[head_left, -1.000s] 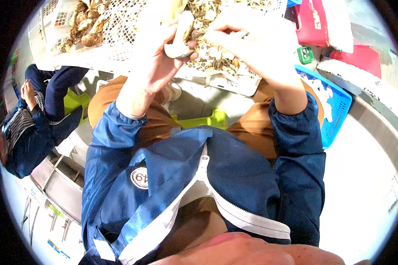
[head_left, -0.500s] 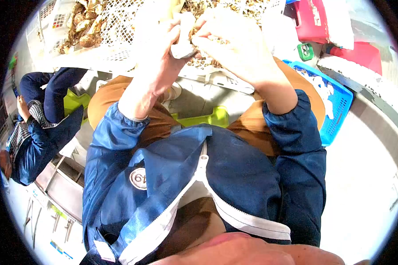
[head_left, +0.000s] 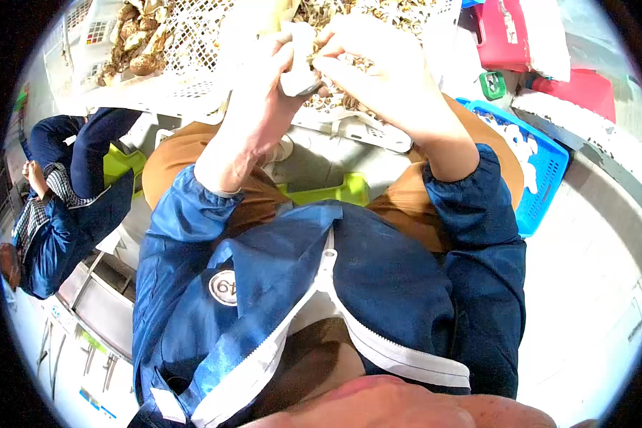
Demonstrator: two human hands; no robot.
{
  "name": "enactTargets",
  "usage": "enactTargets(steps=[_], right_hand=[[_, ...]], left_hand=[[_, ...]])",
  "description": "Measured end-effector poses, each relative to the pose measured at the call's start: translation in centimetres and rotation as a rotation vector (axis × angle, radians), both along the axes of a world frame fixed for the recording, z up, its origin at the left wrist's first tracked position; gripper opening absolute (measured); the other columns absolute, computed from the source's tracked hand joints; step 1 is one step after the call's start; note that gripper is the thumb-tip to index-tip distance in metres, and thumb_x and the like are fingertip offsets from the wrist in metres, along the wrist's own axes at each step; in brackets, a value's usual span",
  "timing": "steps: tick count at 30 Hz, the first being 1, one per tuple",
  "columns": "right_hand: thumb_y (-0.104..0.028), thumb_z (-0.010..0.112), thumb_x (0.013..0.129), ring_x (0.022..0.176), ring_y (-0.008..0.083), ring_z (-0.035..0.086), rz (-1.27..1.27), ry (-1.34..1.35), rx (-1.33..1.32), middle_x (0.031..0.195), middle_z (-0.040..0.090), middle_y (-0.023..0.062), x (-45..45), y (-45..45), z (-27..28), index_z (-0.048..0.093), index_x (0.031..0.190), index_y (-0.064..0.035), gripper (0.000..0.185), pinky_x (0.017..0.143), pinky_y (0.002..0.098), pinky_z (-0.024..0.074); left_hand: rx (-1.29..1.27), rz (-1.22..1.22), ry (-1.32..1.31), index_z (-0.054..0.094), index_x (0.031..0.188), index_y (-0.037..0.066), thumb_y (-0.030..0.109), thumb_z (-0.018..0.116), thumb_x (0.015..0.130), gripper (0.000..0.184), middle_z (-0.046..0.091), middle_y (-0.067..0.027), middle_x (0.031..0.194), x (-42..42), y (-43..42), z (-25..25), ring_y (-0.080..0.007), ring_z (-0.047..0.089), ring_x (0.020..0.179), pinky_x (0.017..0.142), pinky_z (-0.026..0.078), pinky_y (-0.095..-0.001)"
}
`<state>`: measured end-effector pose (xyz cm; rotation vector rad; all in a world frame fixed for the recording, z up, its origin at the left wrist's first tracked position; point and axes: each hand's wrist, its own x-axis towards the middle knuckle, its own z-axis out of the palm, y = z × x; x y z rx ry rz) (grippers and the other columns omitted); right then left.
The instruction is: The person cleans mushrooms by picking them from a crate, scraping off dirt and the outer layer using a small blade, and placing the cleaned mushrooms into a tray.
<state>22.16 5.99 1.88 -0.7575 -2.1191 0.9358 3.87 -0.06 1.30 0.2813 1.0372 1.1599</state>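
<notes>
My left hand [head_left: 272, 78] is closed around a whitish mushroom [head_left: 299, 63] with a dark lower end, held above the trimmings. Close against its right side is my right hand [head_left: 378, 57], overexposed, with thumb and fingers curled in toward the mushroom. What its fingertips pinch, if anything, is lost in the glare. Beneath both hands, brown and cream mushroom trimmings [head_left: 335, 100] lie spread on a pale surface. Several brown-based mushrooms [head_left: 144, 64] rest in a white perforated basket [head_left: 192, 43] left of my left hand.
A blue basket [head_left: 549, 182] with white pieces stands right of my knee. Beyond it are a green container [head_left: 492, 85] and a red bin [head_left: 502, 36]. A yellow-green plastic item [head_left: 328, 191] lies between my legs. Another person [head_left: 64, 207] sits at the left.
My right thumb and fingers have parted slightly, showing trimmings between them. The mushroom in my left hand has turned a little. At the left, the other person's hand has moved slightly.
</notes>
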Motion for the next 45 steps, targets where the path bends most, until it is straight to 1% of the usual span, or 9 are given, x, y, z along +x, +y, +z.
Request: enactTargets(steps=[3,5,7,12,15,23,34,43,45], right_hand=[[-0.019,0.065,0.083,0.079,0.0315,0.063,-0.107,0.005,0.018,0.081,0.061,0.0113,-0.4,-0.3,-0.3,0.066,0.08,-0.0051,0.015,0.069,0.0405,0.0508],[-0.019,0.065,0.083,0.077,0.0323,0.063,-0.162,0.026,0.066,0.079,0.061,0.0115,-0.6,-0.5,-0.4,0.065,0.08,-0.0059,0.013,0.068,0.0408,0.0506],[-0.012,0.068,0.084,0.083,0.0249,0.065,-0.22,-0.003,-0.038,0.089,0.065,0.0093,-0.2,-0.6,0.2,0.066,0.085,-0.0028,0.01,0.073,0.0345,0.0521],[0.0,0.063,0.081,0.071,0.0269,0.066,-0.438,0.123,0.053,0.079,0.067,0.015,0.4,0.9,2.2,0.065,0.083,0.0018,0.003,0.065,0.033,0.0516],[0.0,0.064,0.081,0.07,0.0264,0.066,-0.441,-0.041,-0.008,0.079,0.067,0.0147,1.8,1.4,3.6,0.066,0.083,0.0022,0.003,0.064,0.0322,0.0515],[-0.009,0.071,0.084,0.088,0.0198,0.064,0.133,0.039,-0.121,0.095,0.066,0.0071,1.4,0.3,1.2,0.067,0.088,-0.0028,0.008,0.077,0.0318,0.052],[-0.02,0.069,0.086,0.09,0.0269,0.062,0.103,0.007,-0.162,0.096,0.062,0.0094,1.0,-0.7,2.1,0.067,0.089,-0.0054,0.015,0.081,0.037,0.0485],[-0.024,0.065,0.085,0.079,0.0298,0.065,-0.201,-0.001,0.002,0.08,0.065,0.0106,-0.5,-1.3,0.3,0.067,0.085,-0.0094,0.015,0.068,0.0393,0.0511],[-0.013,0.07,0.086,0.077,0.013,0.066,-0.263,-0.003,-0.029,0.086,0.07,0.0052,0.5,-0.3,0.4,0.07,0.092,-0.0041,0.011,0.072,0.0293,0.0534]], left_hand=[[0.158,-0.137,0.343,0.058,0.125,0.004,0.012,0.074,0.083,0.045,0.057,-0.0093,0.124,0.2,-0.3,-1.2,-0.0225,0.054,0.115,0.094,0.051,-0.0383],[0.106,-0.067,0.013,0.055,0.128,0.006,0.022,0.067,0.091,0.042,0.056,-0.008,0.125,-0.3,-0.3,-1.5,-0.0219,0.055,0.114,0.092,0.053,-0.0396],[0.204,-0.278,0.535,0.054,0.13,0.006,0.031,0.059,0.096,0.042,0.058,-0.0086,0.122,-0.3,-0.2,-1.0,-0.0219,0.058,0.108,0.087,0.055,-0.0391],[-0.016,-0.139,-0.306,0.055,0.125,0.006,0.042,0.055,0.099,0.044,0.063,-0.011,0.106,-1.5,-0.5,-2.0,-0.0207,0.065,0.091,0.072,0.059,-0.0351],[0.079,-0.212,-0.61,0.056,0.122,0.006,0.044,0.053,0.1,0.044,0.062,-0.0103,0.103,-1.7,0.0,-1.7,-0.0207,0.065,0.091,0.07,0.059,-0.0343],[0.034,-0.126,-0.444,0.056,0.126,0.007,0.039,0.049,0.102,0.041,0.06,-0.0079,0.101,-1.6,-0.6,-2.5,-0.0162,0.058,0.084,0.075,0.054,-0.032],[0.156,-0.139,0.011,0.041,0.141,0.01,0.04,0.046,0.103,0.049,0.058,-0.0069,0.125,0.0,-0.5,-1.4,-0.0177,0.062,0.101,0.073,0.055,-0.033],[-0.02,-0.094,-0.231,0.048,0.134,0.008,0.039,0.048,0.102,0.044,0.06,-0.009,0.108,-0.7,-0.7,-2.0,-0.0184,0.061,0.09,0.074,0.056,-0.0328],[-0.117,-0.049,-0.241,0.051,0.129,0.005,0.041,0.046,0.103,0.045,0.06,-0.0076,0.098,0.0,-0.5,-0.3,-0.0145,0.059,0.085,0.058,0.048,-0.0236]])
